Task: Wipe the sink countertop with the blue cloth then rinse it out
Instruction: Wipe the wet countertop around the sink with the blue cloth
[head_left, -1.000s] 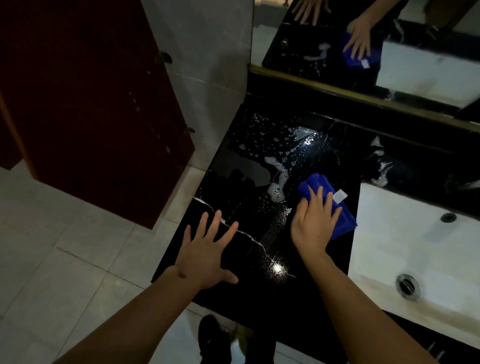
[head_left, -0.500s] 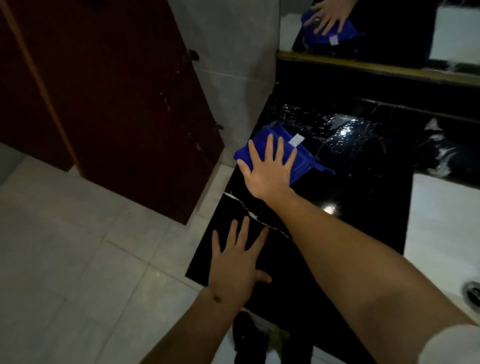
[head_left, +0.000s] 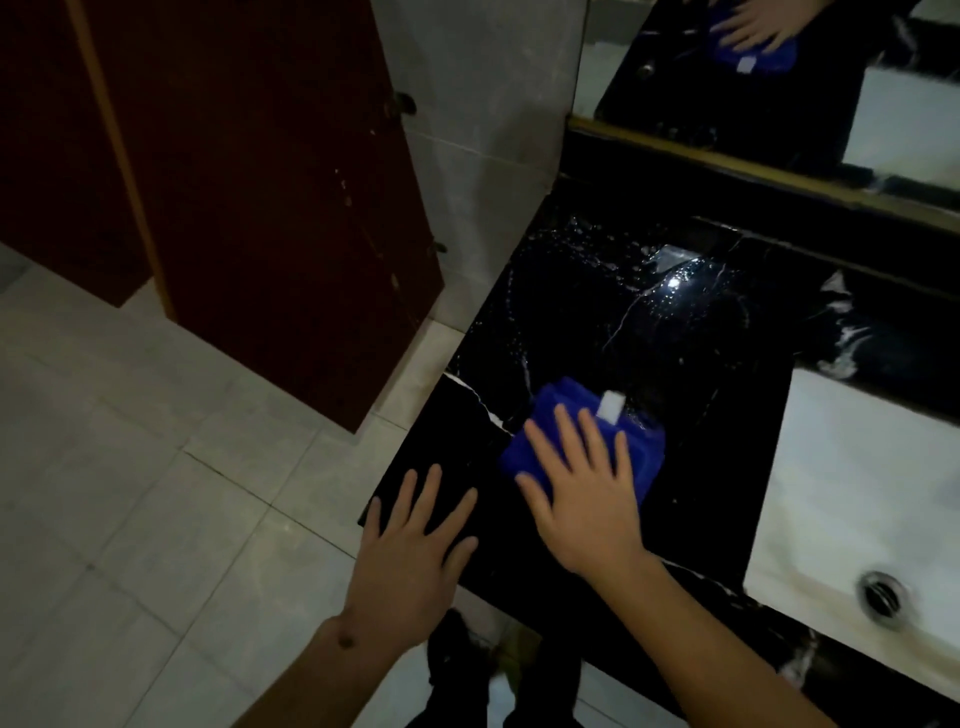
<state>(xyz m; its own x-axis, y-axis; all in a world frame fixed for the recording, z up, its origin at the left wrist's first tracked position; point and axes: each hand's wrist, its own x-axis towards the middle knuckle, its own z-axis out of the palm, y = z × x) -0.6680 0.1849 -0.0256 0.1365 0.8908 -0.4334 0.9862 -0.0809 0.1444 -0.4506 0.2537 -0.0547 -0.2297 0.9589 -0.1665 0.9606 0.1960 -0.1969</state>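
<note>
While the right hand (head_left: 584, 499) presses flat with straight, spread fingers on the blue cloth (head_left: 576, 441), the cloth lies folded into a thick pad on the black countertop (head_left: 675, 338), near its front left corner; it is deep blue and a little blurred; a small white tag (head_left: 609, 405) sticks up at its far edge, any writing on it too small to read. Just beside it the left hand (head_left: 415, 540) rests open, fingers spread, on the countertop's front left corner, holding nothing. Water drops glisten on the far part of the countertop; a white sink (head_left: 857, 493) with a metal drain (head_left: 880, 592) lies to the right; a mirror (head_left: 779, 78) behind reflects hand and cloth; a dark red door (head_left: 260, 182) stands left, over pale floor tiles (head_left: 130, 467).
</note>
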